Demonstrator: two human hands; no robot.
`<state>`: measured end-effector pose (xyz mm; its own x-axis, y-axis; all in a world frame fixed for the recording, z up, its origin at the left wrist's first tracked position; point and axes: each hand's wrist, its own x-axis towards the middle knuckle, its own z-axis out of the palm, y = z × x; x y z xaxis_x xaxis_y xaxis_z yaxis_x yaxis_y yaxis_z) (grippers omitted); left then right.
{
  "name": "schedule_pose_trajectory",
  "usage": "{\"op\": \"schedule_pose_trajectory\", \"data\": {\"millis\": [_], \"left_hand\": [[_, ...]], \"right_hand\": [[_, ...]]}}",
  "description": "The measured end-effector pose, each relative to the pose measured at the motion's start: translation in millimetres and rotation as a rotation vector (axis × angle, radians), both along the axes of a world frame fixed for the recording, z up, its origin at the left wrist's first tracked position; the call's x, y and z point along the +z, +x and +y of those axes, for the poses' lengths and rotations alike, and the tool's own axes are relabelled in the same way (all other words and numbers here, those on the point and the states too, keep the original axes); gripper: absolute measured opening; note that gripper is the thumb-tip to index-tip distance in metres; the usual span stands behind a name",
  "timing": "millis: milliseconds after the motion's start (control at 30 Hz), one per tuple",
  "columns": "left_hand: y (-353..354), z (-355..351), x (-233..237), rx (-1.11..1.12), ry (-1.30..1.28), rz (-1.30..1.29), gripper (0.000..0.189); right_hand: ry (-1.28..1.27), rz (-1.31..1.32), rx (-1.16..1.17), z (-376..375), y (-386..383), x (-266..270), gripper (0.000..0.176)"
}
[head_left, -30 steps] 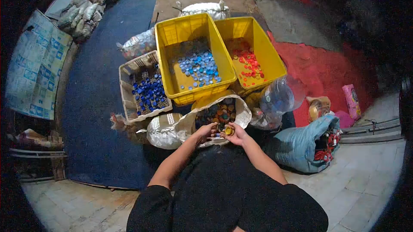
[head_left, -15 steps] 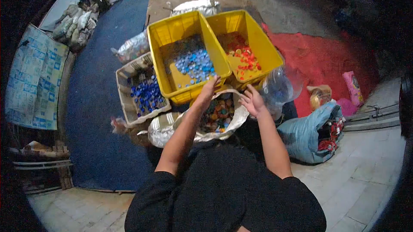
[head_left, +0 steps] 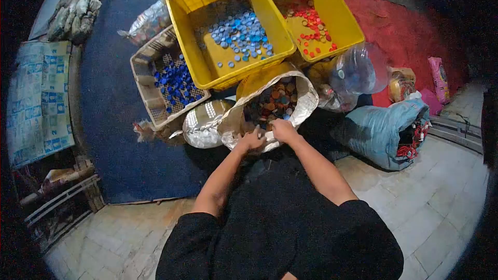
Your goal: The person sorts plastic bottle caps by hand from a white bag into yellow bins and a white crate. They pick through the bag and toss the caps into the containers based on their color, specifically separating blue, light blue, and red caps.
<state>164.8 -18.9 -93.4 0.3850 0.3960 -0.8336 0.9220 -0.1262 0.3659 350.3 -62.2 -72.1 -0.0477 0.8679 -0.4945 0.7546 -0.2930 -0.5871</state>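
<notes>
A white woven sack (head_left: pixel 309 102) stands with its mouth wide, full of mixed-colour bottle caps (head_left: pixel 277 98). My left hand (head_left: pixel 251 141) is closed on the near rim of the sack. Just to its right, my right hand (head_left: pixel 284 131) is closed on the same rim, its fingertips partly hidden. Behind the sack, one yellow bin (head_left: pixel 197 2) holds light-blue bottle caps (head_left: pixel 241 33). A second yellow bin (head_left: pixel 342 18) beside it contains red bottle caps (head_left: pixel 314 28).
A pale crate (head_left: pixel 145 80) with dark-blue caps stands left of the bins. Clear plastic bottles (head_left: pixel 363 70) lie to the right. A blue-grey sack (head_left: pixel 371 132) with red contents sits on the tiled floor (head_left: pixel 415 207). Dark-blue matting (head_left: pixel 124 140) covers the left side.
Both hands have come from the far side of the sack's mouth back to its near rim and closed on it. The view has shifted, so the bins appear higher.
</notes>
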Motion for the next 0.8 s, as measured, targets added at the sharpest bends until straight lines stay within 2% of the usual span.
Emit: {"op": "schedule_pose_trajectory", "data": {"millis": [33,100,133,167,233,267,300,367,400,433,500,533,633,700,800], "left_hand": [[-0.4,-0.9,-7.9,0.003,-0.021,0.009,0.073],[0.0,-0.1,-24.6,-0.264,-0.151,0.1,0.075],[9.9,10.8,29.7,-0.283,-0.108,0.119,0.077],[13.3,14.5,40.8,-0.284,-0.117,0.128,0.077],[18.0,19.4,51.5,-0.448,-0.125,0.089,0.078],[12.5,12.8,60.6,-0.484,0.03,0.043,0.074],[9.9,15.3,64.1,-0.486,0.035,0.046,0.074],[4.4,17.5,64.6,-0.627,-0.044,0.03,0.065],[-1.2,5.5,59.1,-0.56,0.118,0.008,0.057],[-4.0,6.1,58.4,-0.573,0.116,0.013,0.057],[-8.4,13.0,57.3,-0.608,0.038,0.036,0.055],[-13.3,12.8,56.6,-0.584,0.054,-0.003,0.055],[-27.9,10.1,45.0,-0.571,0.112,-0.06,0.054],[-23.4,23.7,61.9,-0.644,0.019,0.041,0.049],[-31.5,30.8,62.7,-0.699,-0.066,0.04,0.043]], "right_hand": [[-0.039,-0.079,0.13,-1.2,-3.8,-11.4,0.031],[-0.111,-0.16,0.256,-12.4,-8.7,-34.0,0.039],[-0.294,-0.206,0.338,-10.5,-10.1,-23.7,0.041],[-0.471,-0.253,0.417,-4.8,-12.1,-7.8,0.043],[-0.546,-0.275,0.401,-6.0,-16.5,-22.0,0.039],[-0.612,-0.31,0.383,1.1,-16.7,-25.3,0.035],[-0.607,-0.309,0.381,8.3,-16.8,-29.0,0.035],[-0.665,-0.282,0.379,26.8,-15.8,-14.2,0.035],[-0.727,-0.372,0.527,39.8,-19.3,-4.4,0.032],[-0.728,-0.362,0.518,36.6,-23.5,-19.7,0.032],[-0.3,-0.286,0.234,23.4,-32.0,-68.8,0.029],[-0.254,-0.21,0.109,29.3,-39.6,-55.0,0.029],[-0.378,-0.174,-0.06,38.4,-58.4,-65.4,0.029],[-0.382,-0.164,-0.019,31.0,-67.6,-84.6,0.029],[-0.377,-0.155,-0.167,25.5,-77.5,-86.2,0.025]]}}
